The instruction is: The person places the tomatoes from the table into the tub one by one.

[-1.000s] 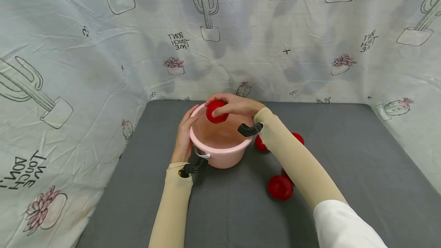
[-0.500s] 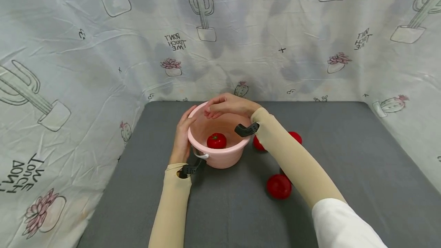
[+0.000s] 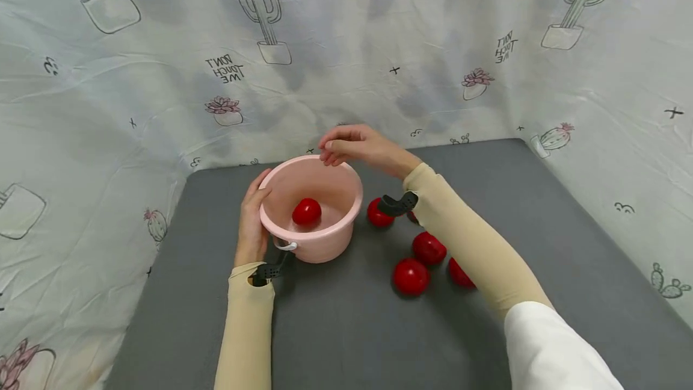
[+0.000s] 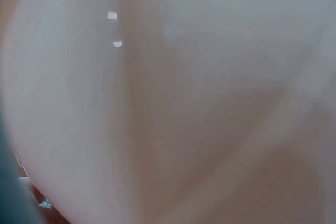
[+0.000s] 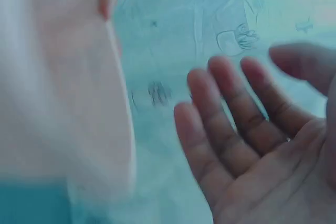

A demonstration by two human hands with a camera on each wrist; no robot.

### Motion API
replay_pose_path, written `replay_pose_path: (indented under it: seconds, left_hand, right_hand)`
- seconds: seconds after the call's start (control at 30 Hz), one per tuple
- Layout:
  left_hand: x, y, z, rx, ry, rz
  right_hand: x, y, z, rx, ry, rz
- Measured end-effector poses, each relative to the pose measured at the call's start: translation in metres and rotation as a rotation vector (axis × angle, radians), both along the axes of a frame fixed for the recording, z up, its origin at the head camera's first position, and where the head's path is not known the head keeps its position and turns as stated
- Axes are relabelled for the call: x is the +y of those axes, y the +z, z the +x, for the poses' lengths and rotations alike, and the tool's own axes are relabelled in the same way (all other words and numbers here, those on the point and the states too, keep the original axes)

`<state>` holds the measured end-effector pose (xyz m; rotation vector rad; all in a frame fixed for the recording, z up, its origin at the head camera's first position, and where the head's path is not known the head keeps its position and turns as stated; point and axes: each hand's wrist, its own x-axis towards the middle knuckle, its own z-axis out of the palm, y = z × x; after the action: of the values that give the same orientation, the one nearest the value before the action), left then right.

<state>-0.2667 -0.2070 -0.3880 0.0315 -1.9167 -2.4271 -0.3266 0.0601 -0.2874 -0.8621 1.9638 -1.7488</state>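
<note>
A pink bucket (image 3: 325,248) with a white handle end stands on the grey table, tilted slightly toward the viewer. My left hand (image 3: 252,224) grips its left rim, thumb over the edge and fingers along the outside. One red tomato (image 3: 307,212) lies on the bucket's floor. Above the far right rim hovers my right hand (image 3: 364,148), holding nothing. In the right wrist view its fingers (image 5: 231,98) are spread and relaxed beside the bucket wall (image 5: 89,93). The left wrist view is filled by the blurred, pale bucket side (image 4: 79,108).
Right of the bucket lie several more tomatoes, including a front one (image 3: 411,277), one touching it (image 3: 429,248) and one close to the bucket (image 3: 381,212). My right forearm (image 3: 476,239) partly covers others. A cactus-print cloth (image 3: 325,95) encloses the table's back and sides.
My right hand let go of a tomato, which dropped into the bucket, then moved up and right off the opening. The head view turned right. My left hand stayed on the rim.
</note>
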Motion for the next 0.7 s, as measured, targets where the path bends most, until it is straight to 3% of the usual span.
replay_pose_path:
  seconds: [0.1, 0.2, 0.3, 0.47, 0.7]
  left_hand:
    - [0.0, 0.002, -0.001, 0.001, 0.014, 0.006]
    - [0.003, 0.003, -0.001, -0.016, 0.009, 0.004]
    - [0.004, -0.001, 0.001, -0.027, 0.0, 0.005]
    - [0.005, -0.001, -0.001, -0.004, -0.013, 0.041]
    - [0.006, 0.001, -0.002, 0.001, 0.003, 0.064]
  right_hand:
    - [0.032, -0.002, 0.024, 0.069, -0.088, 0.101]
    - [0.065, -0.013, 0.055, 0.095, -0.179, 0.17]
    - [0.098, -0.034, 0.088, 0.111, -0.267, 0.207]
    - [0.151, -0.071, 0.135, 0.078, -0.41, 0.159]
    - [0.185, -0.137, 0.178, -0.035, -0.675, 0.152]
